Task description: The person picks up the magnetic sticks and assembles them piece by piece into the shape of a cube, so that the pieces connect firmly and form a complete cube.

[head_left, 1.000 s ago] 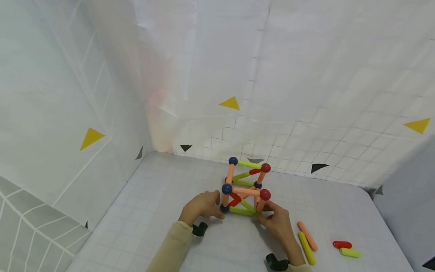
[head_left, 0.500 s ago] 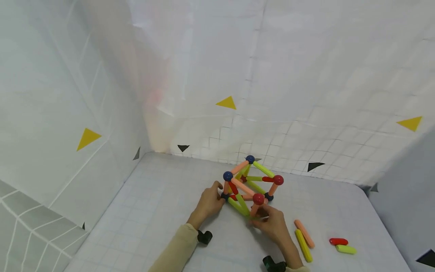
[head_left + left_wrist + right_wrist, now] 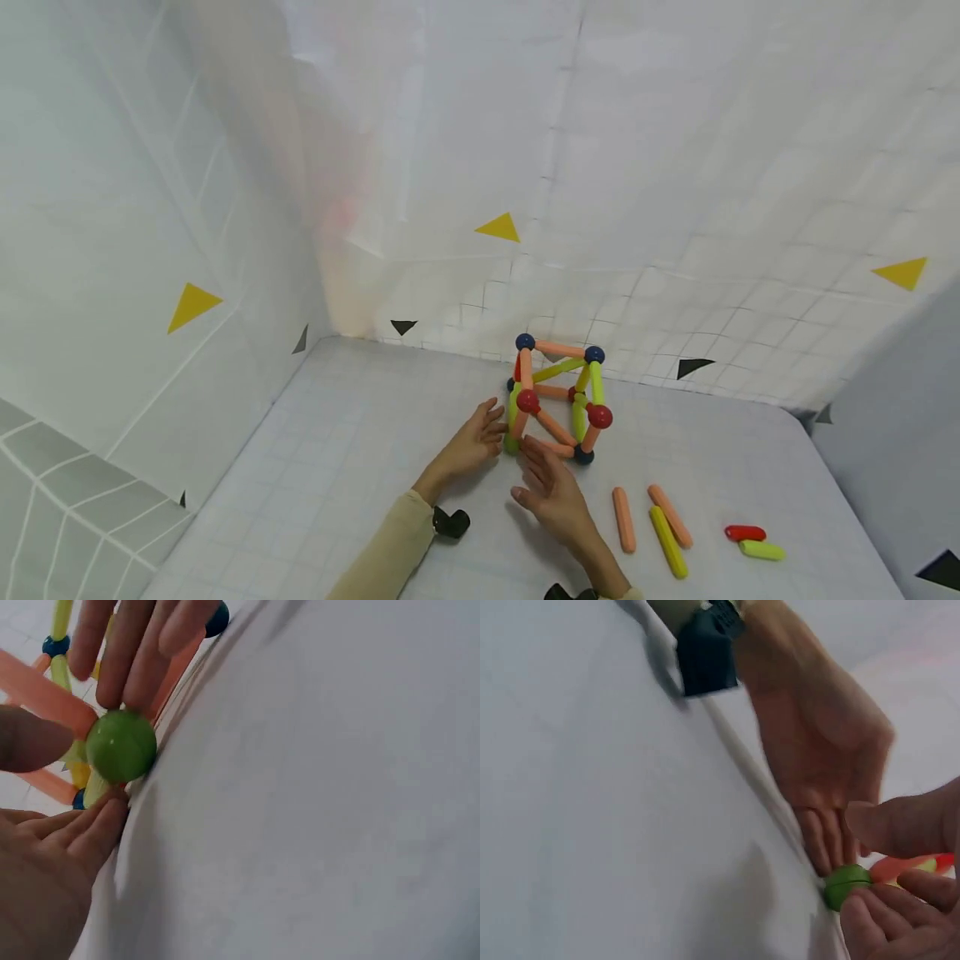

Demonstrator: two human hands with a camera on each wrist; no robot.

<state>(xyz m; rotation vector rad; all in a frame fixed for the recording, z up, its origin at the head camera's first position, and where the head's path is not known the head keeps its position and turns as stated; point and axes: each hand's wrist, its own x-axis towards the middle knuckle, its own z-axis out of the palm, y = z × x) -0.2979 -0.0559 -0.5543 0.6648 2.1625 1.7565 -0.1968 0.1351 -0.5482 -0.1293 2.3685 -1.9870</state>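
Observation:
A cage-like frame of magnetic building rods and balls stands on the table, with salmon rods [image 3: 555,428], lime rods [image 3: 597,383], red balls [image 3: 599,417] and dark blue balls [image 3: 594,355]. At its near left bottom corner is a green ball [image 3: 121,746]. My left hand [image 3: 472,439] lies beside this corner, fingers extended and fingertips right at the green ball. From the near side my right hand [image 3: 558,500] reaches to the same corner with straight fingers, its thumb held apart. Both hands flank the green ball [image 3: 846,887] in the right wrist view.
To the right lie two loose salmon rods, one the nearer salmon rod [image 3: 624,521], and a yellow rod [image 3: 668,542]. Farther right are a short red rod [image 3: 745,533] and a lime rod [image 3: 762,550]. A white sheet wall [image 3: 420,167] rises behind the table.
The frame has turned clockwise as seen from above, bringing a different side to the front. My right hand has shifted left and its fingers straightened, uncovering a salmon rod.

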